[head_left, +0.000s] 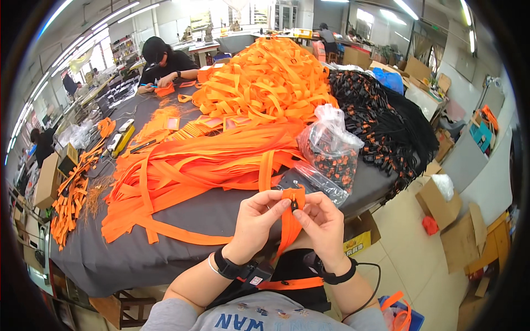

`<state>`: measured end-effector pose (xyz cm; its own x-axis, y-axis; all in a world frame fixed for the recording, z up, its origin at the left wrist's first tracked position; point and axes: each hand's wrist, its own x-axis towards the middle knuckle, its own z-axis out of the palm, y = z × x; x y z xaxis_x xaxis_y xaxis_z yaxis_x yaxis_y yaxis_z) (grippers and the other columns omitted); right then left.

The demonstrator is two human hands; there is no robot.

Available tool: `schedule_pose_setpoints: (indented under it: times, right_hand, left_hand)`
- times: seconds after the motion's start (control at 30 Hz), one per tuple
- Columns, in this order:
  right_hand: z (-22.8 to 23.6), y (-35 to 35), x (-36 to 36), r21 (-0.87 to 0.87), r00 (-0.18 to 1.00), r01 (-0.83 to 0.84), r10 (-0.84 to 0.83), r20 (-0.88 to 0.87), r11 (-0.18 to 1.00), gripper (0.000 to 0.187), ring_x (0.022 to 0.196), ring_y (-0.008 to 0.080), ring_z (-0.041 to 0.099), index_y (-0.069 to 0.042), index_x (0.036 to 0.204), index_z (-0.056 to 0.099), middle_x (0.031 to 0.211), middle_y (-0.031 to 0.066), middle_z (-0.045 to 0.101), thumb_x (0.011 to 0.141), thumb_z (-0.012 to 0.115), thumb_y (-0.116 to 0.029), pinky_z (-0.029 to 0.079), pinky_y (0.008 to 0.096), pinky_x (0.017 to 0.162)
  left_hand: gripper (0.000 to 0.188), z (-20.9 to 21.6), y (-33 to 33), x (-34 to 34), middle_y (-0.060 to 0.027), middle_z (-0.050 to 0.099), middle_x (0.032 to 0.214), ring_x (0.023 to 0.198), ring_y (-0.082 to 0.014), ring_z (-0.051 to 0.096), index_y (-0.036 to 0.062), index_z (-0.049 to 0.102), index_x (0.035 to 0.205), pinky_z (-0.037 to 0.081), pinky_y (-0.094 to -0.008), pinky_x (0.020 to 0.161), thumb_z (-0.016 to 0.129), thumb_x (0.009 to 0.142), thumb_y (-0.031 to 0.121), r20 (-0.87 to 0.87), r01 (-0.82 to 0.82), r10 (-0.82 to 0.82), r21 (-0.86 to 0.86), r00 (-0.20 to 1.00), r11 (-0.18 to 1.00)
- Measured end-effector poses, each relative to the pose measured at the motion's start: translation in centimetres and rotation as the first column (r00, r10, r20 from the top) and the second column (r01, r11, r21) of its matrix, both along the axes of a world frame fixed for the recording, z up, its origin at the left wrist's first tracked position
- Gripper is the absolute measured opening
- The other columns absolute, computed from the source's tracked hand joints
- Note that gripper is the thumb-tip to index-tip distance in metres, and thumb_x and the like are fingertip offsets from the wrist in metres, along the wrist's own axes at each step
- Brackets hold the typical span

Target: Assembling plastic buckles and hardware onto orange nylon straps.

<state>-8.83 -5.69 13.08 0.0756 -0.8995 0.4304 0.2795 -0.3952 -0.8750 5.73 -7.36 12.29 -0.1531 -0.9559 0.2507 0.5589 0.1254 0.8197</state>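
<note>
The left hand and right hand both pinch an orange strip at its black slider.

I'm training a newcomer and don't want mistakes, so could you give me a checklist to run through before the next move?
1. Left hand gripping the orange strip: ok, pinching near its upper end.
2. Right hand gripping too: ok, on the strip's other side.
3. Small black piece in sight: ok, between the thumbs.
4. Black piece properly seated: cannot tell, too small.
5. Thin black cable clear of the strip: ok, it loops out from the right wrist.
6. Clear bag of small parts open: cannot tell.
</note>
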Motion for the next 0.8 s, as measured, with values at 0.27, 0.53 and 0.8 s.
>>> schedule_pose_setpoints:
  times: [0.27, 0.53, 0.8]
  right_hand:
    - [-0.8, -0.6, 0.0, -0.132, 0.986, 0.104, -0.12, -0.119, 0.986, 0.026, 0.079, 0.0065, 0.052, -0.001, 0.105, 0.058, 0.097, 0.0013, 0.051, 0.081, 0.063, 0.008, 0.043, 0.0194, 0.066]
    - [-0.2, -1.0, -0.8, -0.128, 0.972, 0.082, -0.108, -0.207, 0.988, 0.016, 0.078, 0.0068, 0.052, -0.001, 0.1, 0.058, 0.094, 0.0019, 0.051, 0.084, 0.061, 0.002, 0.041, 0.019, 0.065]
    - [-1.5, -2.4, -2.5, -0.033, 0.989, 0.119, -0.116, 0.087, 0.992, 0.004, 0.081, 0.0079, 0.046, -0.002, 0.09, 0.053, 0.088, 0.0022, 0.049, 0.091, 0.053, -0.006, 0.04, 0.0227, 0.074]
  left_hand:
    - [0.017, 0.1, 0.0, 0.2, -0.0052, 0.065, 0.097, 0.087, -0.009, 0.059, -0.0028, 0.064, 0.102, 0.048, -0.023, 0.079, 0.059, 0.086, -0.004, 0.064, -0.003, 0.01, -0.114, 0.998, 0.993]
    - [0.015, -1.1, -0.3, 0.2, -0.0037, 0.06, 0.094, 0.086, -0.0078, 0.057, -0.0048, 0.063, 0.102, 0.046, -0.0217, 0.076, 0.058, 0.088, -0.002, 0.235, 0.03, 0.017, -0.199, 0.972, 0.98]
    - [0.008, -3.1, -0.4, -0.1, 0.0006, 0.059, 0.084, 0.075, -0.0034, 0.054, -0.0019, 0.059, 0.091, 0.045, -0.02, 0.065, 0.062, 0.087, 0.005, 0.402, 0.3, -0.265, -0.024, 0.876, 0.954]
